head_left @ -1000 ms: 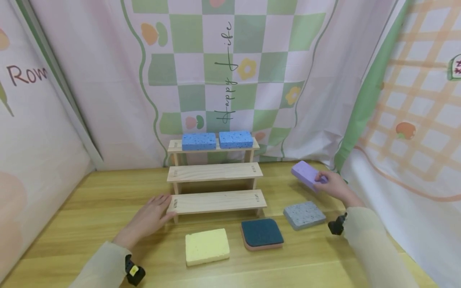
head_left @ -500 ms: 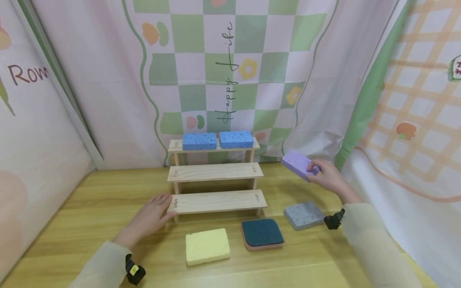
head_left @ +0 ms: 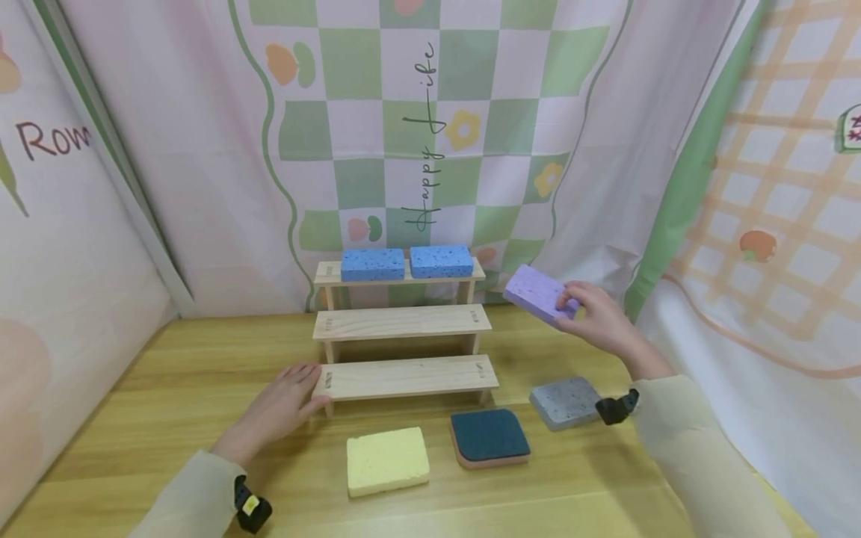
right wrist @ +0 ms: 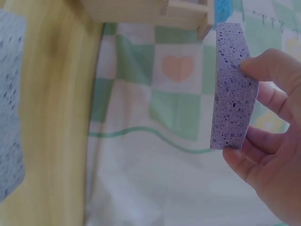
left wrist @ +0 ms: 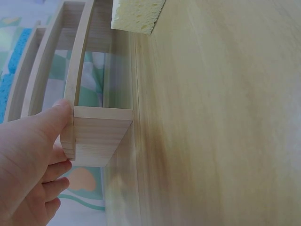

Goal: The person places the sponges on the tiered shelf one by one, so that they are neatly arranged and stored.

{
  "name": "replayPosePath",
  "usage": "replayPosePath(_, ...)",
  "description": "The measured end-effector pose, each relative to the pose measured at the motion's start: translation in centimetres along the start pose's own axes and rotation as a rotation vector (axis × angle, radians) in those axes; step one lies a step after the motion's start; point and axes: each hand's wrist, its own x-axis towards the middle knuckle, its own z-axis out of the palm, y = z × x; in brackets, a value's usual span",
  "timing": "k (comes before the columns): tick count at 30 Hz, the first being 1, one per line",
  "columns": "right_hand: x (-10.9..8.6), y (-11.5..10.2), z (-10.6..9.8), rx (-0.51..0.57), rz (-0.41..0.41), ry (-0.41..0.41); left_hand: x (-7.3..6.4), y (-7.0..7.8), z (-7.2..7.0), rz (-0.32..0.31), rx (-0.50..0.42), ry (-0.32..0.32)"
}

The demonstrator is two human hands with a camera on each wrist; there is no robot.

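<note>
My right hand [head_left: 601, 317] pinches a purple sponge [head_left: 536, 291] by its right end, with the thumb on one face and the fingers behind. The sponge is held up in the air, right of a three-step wooden shelf [head_left: 406, 379]. In the right wrist view its porous narrow side [right wrist: 230, 89] faces the camera. My left hand [head_left: 279, 403] holds the left end of the lowest step, the thumb [left wrist: 59, 113] along the front edge and the fingers beyond the plank's end. Two blue sponges, one left [head_left: 372, 264] and one right [head_left: 441, 261], lie side by side on the top step.
In front of the shelf lie a yellow sponge [head_left: 387, 462] and a dark green-topped scrub sponge [head_left: 490, 438]. A grey speckled sponge [head_left: 566, 403] lies to their right, partly behind my right wrist's camera. Printed curtains [head_left: 538, 45] hang behind the wooden table [head_left: 195, 373] and along both sides.
My right hand has lifted the purple sponge and carried it up and left toward the shelf's top step. The left hand and the other sponges have stayed in place.
</note>
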Motion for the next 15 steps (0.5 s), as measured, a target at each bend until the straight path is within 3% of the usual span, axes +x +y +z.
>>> replayPosePath(4,0.2,-1.3,-0.1,0.011,-0.011,-0.008,0.0,-0.1,0.1,0.002,0.002,0.002)
replayPosePath(15,1.1,-4.1,0.7,0.056,-0.138,0.01,0.0,-0.3,0.4,0.004,0.009,0.003)
